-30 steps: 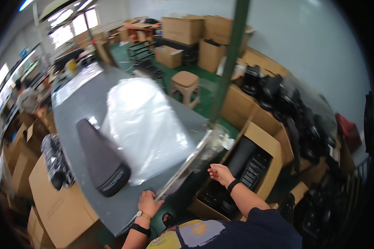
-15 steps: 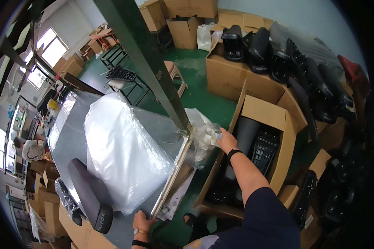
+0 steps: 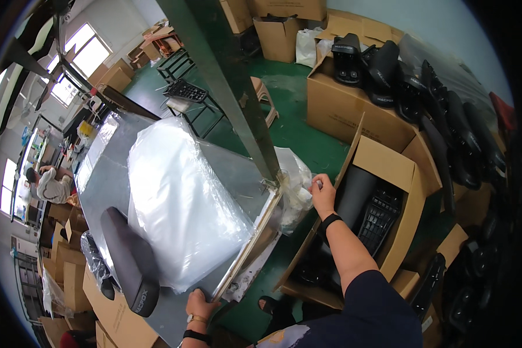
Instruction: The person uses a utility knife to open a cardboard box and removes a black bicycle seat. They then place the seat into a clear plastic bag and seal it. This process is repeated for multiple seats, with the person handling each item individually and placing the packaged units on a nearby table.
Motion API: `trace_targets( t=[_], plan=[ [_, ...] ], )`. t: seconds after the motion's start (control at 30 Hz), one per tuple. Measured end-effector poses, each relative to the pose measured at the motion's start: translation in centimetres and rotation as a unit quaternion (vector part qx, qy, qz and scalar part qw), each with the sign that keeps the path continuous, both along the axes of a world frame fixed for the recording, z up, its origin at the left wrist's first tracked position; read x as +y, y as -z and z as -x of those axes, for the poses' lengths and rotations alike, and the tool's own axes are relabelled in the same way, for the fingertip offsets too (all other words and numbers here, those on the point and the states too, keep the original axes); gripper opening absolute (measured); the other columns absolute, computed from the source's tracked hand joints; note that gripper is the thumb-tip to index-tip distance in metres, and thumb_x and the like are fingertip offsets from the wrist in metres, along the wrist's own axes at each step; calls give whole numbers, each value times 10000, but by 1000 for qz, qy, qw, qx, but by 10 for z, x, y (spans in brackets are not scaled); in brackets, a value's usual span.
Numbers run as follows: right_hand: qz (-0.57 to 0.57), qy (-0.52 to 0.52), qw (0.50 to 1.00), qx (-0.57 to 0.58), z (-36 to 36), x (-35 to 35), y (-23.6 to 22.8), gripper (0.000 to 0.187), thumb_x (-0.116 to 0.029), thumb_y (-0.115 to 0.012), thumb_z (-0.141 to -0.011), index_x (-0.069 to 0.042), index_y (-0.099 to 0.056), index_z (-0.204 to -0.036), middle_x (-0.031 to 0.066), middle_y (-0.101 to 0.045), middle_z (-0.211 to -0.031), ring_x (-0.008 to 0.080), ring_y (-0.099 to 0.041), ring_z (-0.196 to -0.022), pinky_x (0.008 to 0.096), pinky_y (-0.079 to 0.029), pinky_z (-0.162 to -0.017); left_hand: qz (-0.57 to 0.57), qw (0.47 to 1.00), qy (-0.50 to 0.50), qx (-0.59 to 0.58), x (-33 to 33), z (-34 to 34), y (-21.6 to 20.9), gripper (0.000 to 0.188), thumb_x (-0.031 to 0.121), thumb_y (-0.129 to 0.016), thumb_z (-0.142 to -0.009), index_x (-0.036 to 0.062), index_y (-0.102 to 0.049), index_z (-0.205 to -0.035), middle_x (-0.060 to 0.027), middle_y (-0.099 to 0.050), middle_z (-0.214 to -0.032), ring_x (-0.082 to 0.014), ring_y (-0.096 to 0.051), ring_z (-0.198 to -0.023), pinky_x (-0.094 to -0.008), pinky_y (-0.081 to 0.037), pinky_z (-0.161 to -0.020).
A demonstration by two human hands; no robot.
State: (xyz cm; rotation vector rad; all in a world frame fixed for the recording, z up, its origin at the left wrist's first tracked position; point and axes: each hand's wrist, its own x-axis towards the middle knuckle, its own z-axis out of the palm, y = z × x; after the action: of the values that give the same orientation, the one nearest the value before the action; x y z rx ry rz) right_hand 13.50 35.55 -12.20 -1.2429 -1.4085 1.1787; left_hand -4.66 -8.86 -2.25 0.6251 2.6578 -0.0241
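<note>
My left hand [image 3: 200, 305] rests at the near edge of the grey-topped table [image 3: 229, 156], its fingers lying on the surface and its thumb apart. Just beyond it lies a stack of clear plastic bags [image 3: 177, 200]. A long black bike seat [image 3: 127, 261] sits on the table to the left of the bags. My right hand [image 3: 323, 194] is raised beside a translucent waste bag [image 3: 297, 188] hanging at the table corner. Its fingers are curled together; whatever they hold is too small to make out.
A green metal post [image 3: 229, 87] rises at the table corner. To the right stands an open carton [image 3: 403, 232] with black seats inside. Further back, several black seats [image 3: 383, 66] pile on another carton [image 3: 336, 110]. A person [image 3: 52, 184] sits far left.
My right hand has drawn slightly back from the hanging bag, its fingers now curled upward. The whole view has shifted a little; my left hand stays at the table edge.
</note>
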Motion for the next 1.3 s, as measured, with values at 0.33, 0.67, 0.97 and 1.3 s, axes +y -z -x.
trace_targets(
  t=[0.33,0.67,0.97,1.3],
  plan=[
    [21,-202,951,-233,21,-21,61,205,-197,-600,-856,-41,-580,-988,207,-651,-936,391,-622,-920,456,-483,-753,-13,1000,19,4,-3,-4,5,531,369,-866,-511,83,-502,-771,-122,-575,-859,-334,-580,-817,-427,-481,-681],
    [-8,-339,737,-585,25,17,63,246,-129,-573,-807,-2,-668,-996,218,-638,-1093,371,-608,-1037,459,-493,-879,-36,999,11,-34,-3,-3,-1,421,341,-772,-626,79,-560,-879,-163,-585,-943,-370,-572,-908,-464,-479,-770],
    [65,-246,961,-106,15,16,105,200,18,-572,-726,-37,-638,-907,178,-599,-814,371,-578,-725,382,-481,-683,-37,998,-36,-38,-5,-14,-6,527,260,-832,-613,100,-539,-1021,-124,-578,-1082,-357,-569,-1040,-444,-488,-858],
    [-165,-320,857,-369,-13,-10,51,289,4,-575,-721,18,-687,-987,205,-600,-920,370,-595,-844,419,-484,-789,-69,997,-37,-23,-9,-13,4,495,238,-821,-618,108,-545,-1008,-123,-569,-1055,-351,-562,-1032,-446,-473,-862]
  ],
)
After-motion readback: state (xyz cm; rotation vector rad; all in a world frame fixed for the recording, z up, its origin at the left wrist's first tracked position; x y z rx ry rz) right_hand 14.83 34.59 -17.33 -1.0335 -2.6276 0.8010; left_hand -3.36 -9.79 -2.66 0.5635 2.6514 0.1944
